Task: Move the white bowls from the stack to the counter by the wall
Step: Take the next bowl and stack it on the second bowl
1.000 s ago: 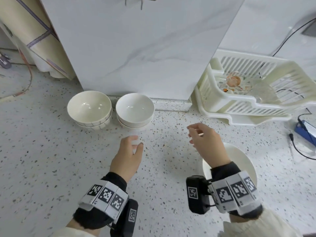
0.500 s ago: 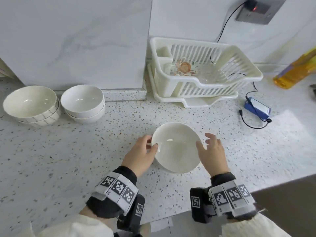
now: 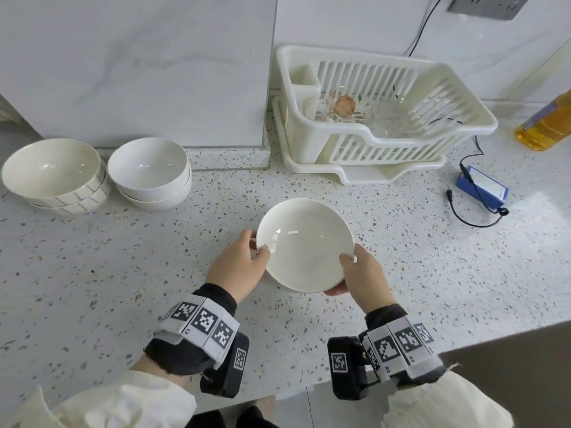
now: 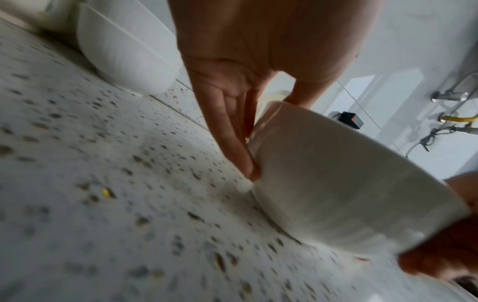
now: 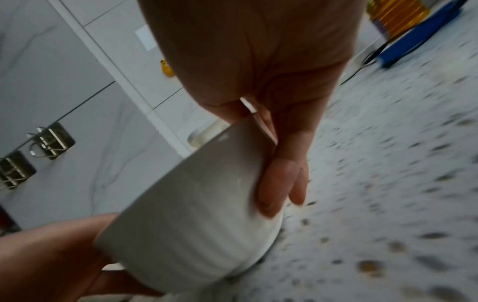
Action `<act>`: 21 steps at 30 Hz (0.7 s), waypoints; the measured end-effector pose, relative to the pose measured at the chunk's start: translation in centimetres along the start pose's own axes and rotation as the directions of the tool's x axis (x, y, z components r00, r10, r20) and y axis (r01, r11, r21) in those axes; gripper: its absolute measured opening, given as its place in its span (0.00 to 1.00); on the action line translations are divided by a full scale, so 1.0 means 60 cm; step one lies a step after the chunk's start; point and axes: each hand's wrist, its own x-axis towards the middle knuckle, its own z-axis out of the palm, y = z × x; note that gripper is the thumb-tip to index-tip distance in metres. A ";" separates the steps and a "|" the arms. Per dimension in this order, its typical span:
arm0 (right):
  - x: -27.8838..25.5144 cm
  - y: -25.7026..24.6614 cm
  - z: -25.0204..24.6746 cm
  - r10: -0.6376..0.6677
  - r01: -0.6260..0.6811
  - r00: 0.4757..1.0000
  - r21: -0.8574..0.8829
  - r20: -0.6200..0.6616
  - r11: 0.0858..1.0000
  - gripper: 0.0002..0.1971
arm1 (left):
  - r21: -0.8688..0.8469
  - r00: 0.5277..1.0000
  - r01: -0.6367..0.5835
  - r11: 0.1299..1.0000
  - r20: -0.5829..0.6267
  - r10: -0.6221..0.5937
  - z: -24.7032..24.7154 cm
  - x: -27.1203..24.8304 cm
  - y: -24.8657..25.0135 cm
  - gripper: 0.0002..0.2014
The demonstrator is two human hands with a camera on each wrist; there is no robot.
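- We've got the bowl (image 3: 304, 245) between both hands near the counter's (image 3: 92, 273) front edge, thumbs hooked over its rim.
- Left hand (image 3: 236, 267) grips the left side, right hand (image 3: 361, 274) the right.
- It tilts, apparently lifting.
- The bowls by the wall (image 3: 148, 173) lie ahead-left, nearer our left hand.

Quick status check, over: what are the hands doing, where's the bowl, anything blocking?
Left hand and right hand both grip white bowl by its rim. Bowl mid-counter, short of stacked bowls by wall. Path there unobstructed.
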 end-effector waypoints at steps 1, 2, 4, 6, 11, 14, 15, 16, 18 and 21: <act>0.006 -0.009 0.011 -0.006 0.006 1.000 0.021 -0.002 1.000 0.09 | -0.005 1.000 0.003 1.000 -0.027 -0.003 -0.009 0.001 -0.003 0.18; 0.012 -0.019 0.022 -0.013 0.013 1.000 0.031 -0.001 0.999 0.09 | -0.015 0.999 0.005 1.000 -0.052 -0.006 -0.018 0.003 -0.006 0.19; 0.026 -0.042 0.048 -0.024 0.023 1.000 0.043 0.016 0.999 0.09 | -0.060 0.997 0.014 0.998 -0.081 -0.019 -0.037 0.009 -0.018 0.21; 0.041 -0.065 0.074 -0.039 0.036 0.998 0.065 0.041 0.997 0.08 | -0.137 0.996 0.033 0.990 -0.075 -0.044 -0.055 0.018 -0.032 0.24; 0.078 -0.111 0.127 -0.055 0.048 0.996 0.089 0.070 0.995 0.09 | -0.342 0.994 0.081 0.936 -0.036 -0.099 -0.094 0.045 -0.056 0.27; 0.096 -0.126 0.141 -0.045 0.041 0.997 0.072 0.059 0.997 0.14 | -0.394 0.996 0.052 0.918 -0.040 -0.073 -0.111 0.061 -0.058 0.27; 0.101 -0.130 0.143 -0.042 0.038 0.998 0.069 0.053 0.997 0.15 | -0.406 0.997 0.043 0.913 -0.041 -0.065 -0.114 0.065 -0.058 0.26; 0.105 -0.134 0.145 -0.040 0.036 0.998 0.067 0.048 0.997 0.15 | -0.417 0.998 0.033 0.908 -0.042 -0.056 -0.117 0.070 -0.057 0.26; 0.113 -0.140 0.147 -0.033 0.029 0.999 0.080 0.042 0.996 0.16 | -0.431 0.999 0.019 0.902 -0.036 -0.038 -0.120 0.078 -0.056 0.25; 0.121 -0.147 0.147 -0.015 0.009 0.999 0.113 0.046 0.994 0.17 | -0.438 0.999 -0.002 0.899 -0.033 -0.013 -0.121 0.090 -0.056 0.24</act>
